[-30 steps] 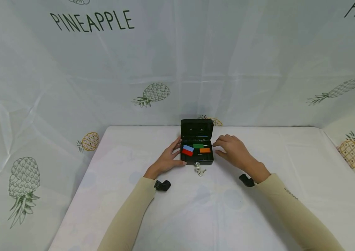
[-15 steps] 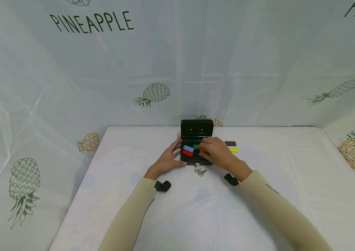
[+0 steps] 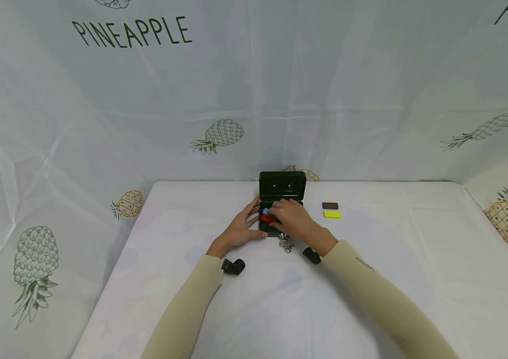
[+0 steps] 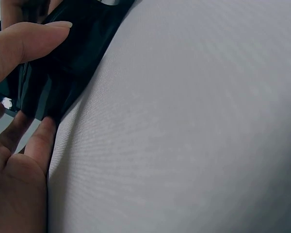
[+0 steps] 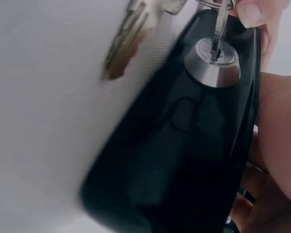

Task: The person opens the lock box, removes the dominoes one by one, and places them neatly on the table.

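Note:
A small black cash box (image 3: 282, 185) stands with its lid up near the table's back edge. My left hand (image 3: 237, 229) holds its left side, the thumb on the front corner and the fingers along the side wall. My right hand (image 3: 295, 219) reaches down into the box, its fingertips beside a red block (image 3: 267, 218) and a light blue block (image 3: 265, 211). What those fingertips hold, if anything, is hidden. The right hand also covers the part of the box farther right. Keys (image 5: 220, 29) hang from the round lock (image 5: 214, 65) on the box's front.
To the right of the box, a dark brown block (image 3: 330, 205) and a yellow block (image 3: 332, 214) lie on the white-covered table (image 3: 272, 309). A pineapple-print sheet (image 3: 348, 99) hangs behind the table and along its sides.
My right hand has moved left from beside the box into it, over the green and orange blocks to the red and light blue ones. This uncovered the brown and yellow blocks. My left hand stays put.

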The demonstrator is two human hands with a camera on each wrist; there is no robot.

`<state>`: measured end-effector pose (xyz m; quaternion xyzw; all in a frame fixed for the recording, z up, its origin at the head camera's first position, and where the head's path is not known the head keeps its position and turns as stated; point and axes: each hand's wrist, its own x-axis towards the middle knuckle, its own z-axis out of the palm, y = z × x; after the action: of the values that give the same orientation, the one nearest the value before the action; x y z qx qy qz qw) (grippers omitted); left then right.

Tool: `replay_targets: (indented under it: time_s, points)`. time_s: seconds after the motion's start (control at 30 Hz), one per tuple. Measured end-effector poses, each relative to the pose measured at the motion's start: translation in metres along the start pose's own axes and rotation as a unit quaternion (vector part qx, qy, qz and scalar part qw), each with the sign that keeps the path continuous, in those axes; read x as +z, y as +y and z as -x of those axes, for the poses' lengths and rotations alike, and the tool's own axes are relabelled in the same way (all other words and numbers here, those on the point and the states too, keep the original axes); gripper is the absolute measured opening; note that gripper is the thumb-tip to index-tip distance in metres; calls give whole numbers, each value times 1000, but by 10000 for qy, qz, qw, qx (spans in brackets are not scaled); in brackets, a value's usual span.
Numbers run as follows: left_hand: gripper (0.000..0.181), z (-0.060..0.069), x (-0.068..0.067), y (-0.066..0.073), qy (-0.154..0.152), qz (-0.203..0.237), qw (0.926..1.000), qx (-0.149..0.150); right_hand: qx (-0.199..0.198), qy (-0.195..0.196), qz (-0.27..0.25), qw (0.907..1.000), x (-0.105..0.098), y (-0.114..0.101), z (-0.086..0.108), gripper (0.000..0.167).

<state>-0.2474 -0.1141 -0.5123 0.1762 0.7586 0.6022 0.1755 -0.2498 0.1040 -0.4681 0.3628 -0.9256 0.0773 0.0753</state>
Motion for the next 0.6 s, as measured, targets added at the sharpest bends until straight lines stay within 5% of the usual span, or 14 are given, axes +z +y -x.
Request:
replay_targets:
  time_s: [0.6]
  points:
    - [113,1,1,2,-1,32,10000,69,356,-464,39,9983,-3,-10,-16,30]
